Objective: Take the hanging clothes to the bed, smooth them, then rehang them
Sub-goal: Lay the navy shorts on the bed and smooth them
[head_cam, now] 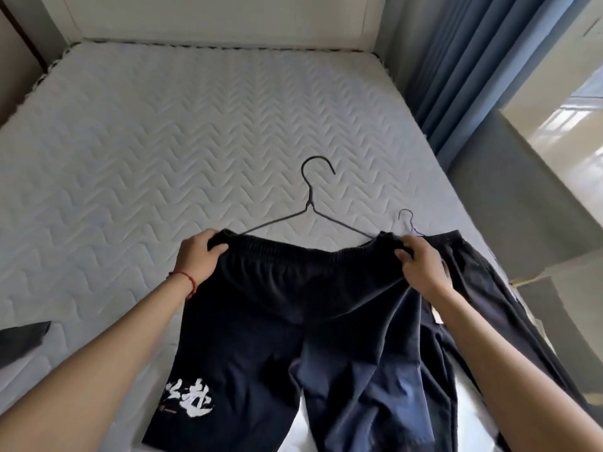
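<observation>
Here black shorts point(293, 308) bear white brush-style characters point(191, 401), unreadable.

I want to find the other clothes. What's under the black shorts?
Under the black shorts, a second dark garment pokes out on the right, and a black hanger shows above the waistband. The rest is covered.

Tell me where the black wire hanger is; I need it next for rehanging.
In the head view the black wire hanger lies on the white quilted mattress at centre, just beyond the dark shorts' waistband, between both hands.
</observation>
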### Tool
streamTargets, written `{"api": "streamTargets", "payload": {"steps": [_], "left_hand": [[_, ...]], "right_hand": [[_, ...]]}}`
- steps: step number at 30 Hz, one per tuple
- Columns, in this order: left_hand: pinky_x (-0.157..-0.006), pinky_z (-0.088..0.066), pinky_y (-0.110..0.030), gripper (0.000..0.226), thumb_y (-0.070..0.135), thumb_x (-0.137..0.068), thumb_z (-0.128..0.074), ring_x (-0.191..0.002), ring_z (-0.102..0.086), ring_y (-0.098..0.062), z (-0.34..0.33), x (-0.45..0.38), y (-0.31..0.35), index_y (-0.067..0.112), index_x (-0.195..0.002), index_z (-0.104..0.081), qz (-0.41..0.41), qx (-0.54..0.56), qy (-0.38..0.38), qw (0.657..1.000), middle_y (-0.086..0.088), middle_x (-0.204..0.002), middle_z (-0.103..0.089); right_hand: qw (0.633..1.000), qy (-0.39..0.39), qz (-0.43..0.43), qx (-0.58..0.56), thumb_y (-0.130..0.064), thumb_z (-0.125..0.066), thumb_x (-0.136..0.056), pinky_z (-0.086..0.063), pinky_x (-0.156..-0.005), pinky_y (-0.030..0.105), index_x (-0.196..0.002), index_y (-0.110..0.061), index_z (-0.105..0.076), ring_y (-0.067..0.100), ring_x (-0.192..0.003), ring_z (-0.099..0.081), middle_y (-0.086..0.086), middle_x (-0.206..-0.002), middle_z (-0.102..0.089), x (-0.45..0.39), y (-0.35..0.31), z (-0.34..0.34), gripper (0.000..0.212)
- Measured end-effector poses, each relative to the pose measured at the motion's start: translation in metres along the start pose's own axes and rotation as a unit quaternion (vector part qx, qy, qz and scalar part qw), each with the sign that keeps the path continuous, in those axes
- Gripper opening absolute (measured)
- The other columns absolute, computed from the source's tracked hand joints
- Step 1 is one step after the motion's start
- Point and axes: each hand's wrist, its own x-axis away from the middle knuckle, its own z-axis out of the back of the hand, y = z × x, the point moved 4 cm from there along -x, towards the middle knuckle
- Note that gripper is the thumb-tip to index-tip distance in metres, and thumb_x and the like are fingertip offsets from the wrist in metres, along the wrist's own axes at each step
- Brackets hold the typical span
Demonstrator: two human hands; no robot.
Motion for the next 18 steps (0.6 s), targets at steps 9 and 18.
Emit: {"api": "streamTargets", "payload": {"steps": [9,18], "left_hand": [[-0.099,-0.037,-0.046,0.038,0.017,-0.086,-0.057,-0.121,-0.043,-0.037,-0.104,-0.062,-0.067,0.010,-0.124,-0.052,0.060,-0.098,0.055,0.992,-0.019,-0.129,-0.052],[-0.095,-0.041,-0.047,0.030,0.000,-0.073,-0.069,-0.106,-0.054,-0.043,-0.183,0.171,-0.176,-0.003,-0.102,-0.064,0.247,-0.076,-0.018,0.966,-0.027,-0.108,-0.062]], "right_hand": [[0.997,0.032,-0.051,0.049,-0.027,-0.048,-0.092,-0.029,-0.103,0.042,-0.129,-0.015,-0.048,0.034,-0.123,-0.043,0.017,-0.129,-0.051,-0.100,0.049,-0.114,0.039],[0.972,-0.060,-0.193,-0.116,-0.013,-0.054,-0.090,-0.040,-0.088,0.030,-0.112,-0.011,-0.060,0.026,-0.104,-0.060,0.010,-0.106,-0.066,0.097,0.150,-0.169,0.023]]}}
